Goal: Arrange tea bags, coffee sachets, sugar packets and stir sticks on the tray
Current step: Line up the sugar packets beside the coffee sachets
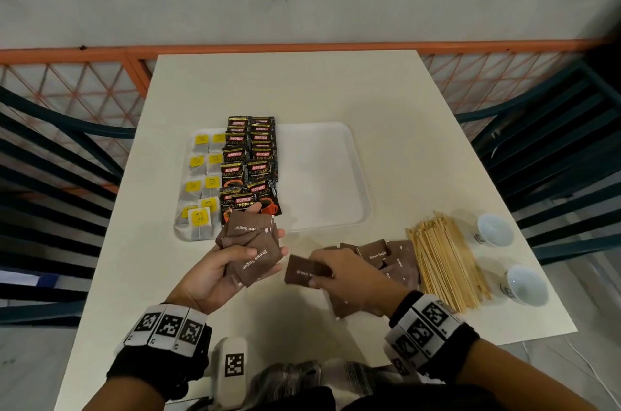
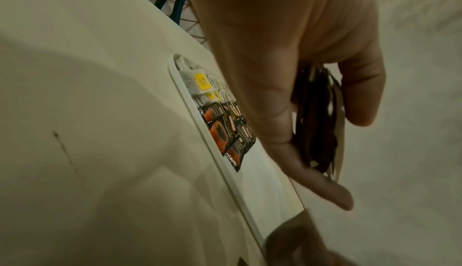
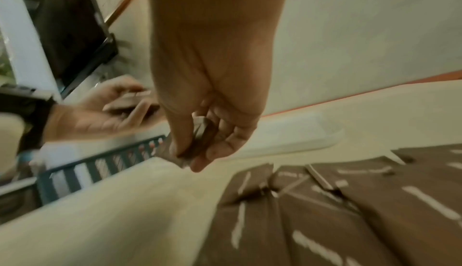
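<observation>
Nearest the body, both wrists wear black bands with square printed markers. The left hand (image 1: 215,272) is palm up above the table (image 1: 302,91), thumb and fingers curled round a fanned stack of brown sugar packets (image 1: 253,247); the left wrist view shows that stack edge-on between thumb and fingers. Just right of it, the right hand (image 1: 346,276) pinches a single brown packet (image 1: 304,271) between thumb and fingertips, held close to the stack but apart from it.

Under and right of the right hand lies a loose pile of sugar packets (image 1: 389,259) on the table, partly covered by that hand. Touching the pile's right edge is a heap of wooden stir sticks (image 1: 443,266), lying roughly parallel. Further right stand two small white cups (image 1: 495,229), one nearer, one farther, both upright and apart from the sticks.

Beyond the hands sits the white tray (image 1: 322,175). The held stack hides part of its near rim. On its left side are tea bags (image 1: 201,188) with yellow tags in two columns; beside them, toward the middle, are black coffee sachets (image 1: 250,161), overlapping in two columns. The tray's right half is bare.

Dark slatted chairs (image 1: 554,148) flank the table, and an orange lattice railing (image 1: 67,81) runs behind it.
</observation>
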Tool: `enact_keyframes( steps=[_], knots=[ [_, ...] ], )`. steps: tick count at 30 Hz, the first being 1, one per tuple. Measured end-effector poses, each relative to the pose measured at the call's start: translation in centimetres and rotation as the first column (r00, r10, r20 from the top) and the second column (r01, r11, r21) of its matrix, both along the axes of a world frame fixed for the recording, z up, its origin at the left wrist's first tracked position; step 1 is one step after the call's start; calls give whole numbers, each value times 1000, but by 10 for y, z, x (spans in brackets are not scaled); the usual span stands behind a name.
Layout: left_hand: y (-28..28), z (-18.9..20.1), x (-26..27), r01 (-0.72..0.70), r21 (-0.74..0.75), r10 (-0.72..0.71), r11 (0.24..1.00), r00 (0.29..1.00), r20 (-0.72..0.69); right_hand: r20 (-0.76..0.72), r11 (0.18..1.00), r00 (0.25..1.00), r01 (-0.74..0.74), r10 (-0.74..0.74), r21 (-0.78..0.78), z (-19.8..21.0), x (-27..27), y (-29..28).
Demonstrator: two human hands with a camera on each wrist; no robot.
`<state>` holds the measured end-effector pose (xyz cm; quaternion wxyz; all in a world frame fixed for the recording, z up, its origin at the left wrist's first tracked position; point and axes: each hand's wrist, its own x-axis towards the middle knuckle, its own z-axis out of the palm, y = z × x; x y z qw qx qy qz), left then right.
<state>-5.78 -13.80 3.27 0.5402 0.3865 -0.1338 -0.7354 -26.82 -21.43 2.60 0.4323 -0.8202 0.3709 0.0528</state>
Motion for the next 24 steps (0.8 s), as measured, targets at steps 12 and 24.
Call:
enact_keyframes(
  steps=[12, 24],
  knots=[
    [-12, 13, -33, -265, -43, 263, 963, 963, -58, 485, 869, 729, 331, -483, 369, 43, -7, -42],
    [-28, 28, -60, -410, -21, 410, 912, 911, 40, 427, 860, 809, 177, -404, 478, 54, 3, -67]
  ],
)
